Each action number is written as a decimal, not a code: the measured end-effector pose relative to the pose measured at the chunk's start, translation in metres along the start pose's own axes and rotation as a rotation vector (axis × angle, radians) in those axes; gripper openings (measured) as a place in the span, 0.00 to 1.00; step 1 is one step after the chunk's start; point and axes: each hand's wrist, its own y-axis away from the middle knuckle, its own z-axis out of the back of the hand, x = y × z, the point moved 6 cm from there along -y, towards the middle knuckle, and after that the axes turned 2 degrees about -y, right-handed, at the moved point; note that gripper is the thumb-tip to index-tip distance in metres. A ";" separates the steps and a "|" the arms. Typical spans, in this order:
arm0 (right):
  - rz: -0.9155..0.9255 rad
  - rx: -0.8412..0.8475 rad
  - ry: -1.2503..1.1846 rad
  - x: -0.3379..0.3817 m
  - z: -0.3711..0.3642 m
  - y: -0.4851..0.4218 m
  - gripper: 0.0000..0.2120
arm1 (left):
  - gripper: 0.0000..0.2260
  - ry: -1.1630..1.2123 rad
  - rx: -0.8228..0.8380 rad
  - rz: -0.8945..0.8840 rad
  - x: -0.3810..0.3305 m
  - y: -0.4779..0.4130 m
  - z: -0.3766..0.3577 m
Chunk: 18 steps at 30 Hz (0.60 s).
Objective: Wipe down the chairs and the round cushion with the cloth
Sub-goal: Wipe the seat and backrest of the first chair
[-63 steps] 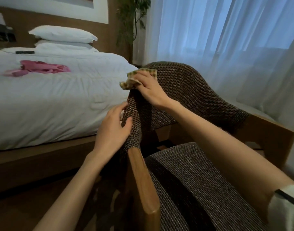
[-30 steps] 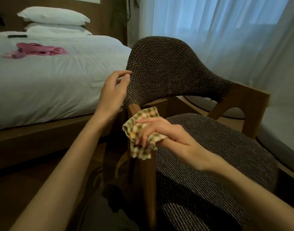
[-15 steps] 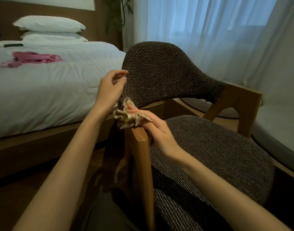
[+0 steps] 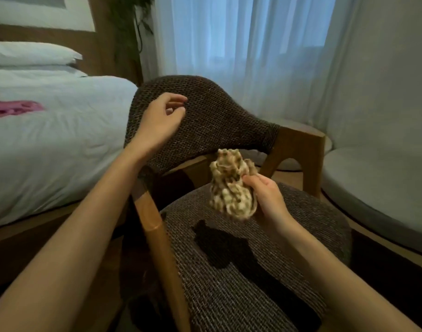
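Observation:
A chair (image 4: 219,121) with a dark woven back, a woven seat and wooden arms stands right in front of me. My right hand (image 4: 268,200) grips a bunched checked cloth (image 4: 231,188) in the air above the seat. The cloth casts a dark shadow on the seat. My left hand (image 4: 160,121) hovers in front of the chair's backrest with its fingers loosely curled and nothing in them. A pale round cushion (image 4: 382,188) lies at the right, beyond the chair.
A bed (image 4: 61,140) with white bedding and pillows (image 4: 30,53) fills the left; a pink thing (image 4: 13,109) lies on it. Sheer curtains (image 4: 241,44) hang behind the chair. A plant (image 4: 131,32) stands in the corner. Wooden floor shows below.
My right hand has left the wooden left arm and carried the cloth to the right, above the seat. My left hand has let go of the backrest's edge. The view has turned right.

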 end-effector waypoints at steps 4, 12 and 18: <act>0.158 -0.221 0.050 0.035 0.058 -0.036 0.13 | 0.12 -0.150 0.096 -0.143 -0.035 -0.033 -0.036; 0.467 -0.481 0.409 0.099 0.156 -0.100 0.14 | 0.18 -0.458 0.419 -0.284 -0.063 -0.089 -0.161; 0.431 -0.436 1.057 0.091 0.190 -0.145 0.17 | 0.20 -0.532 0.476 -0.207 -0.024 -0.101 -0.247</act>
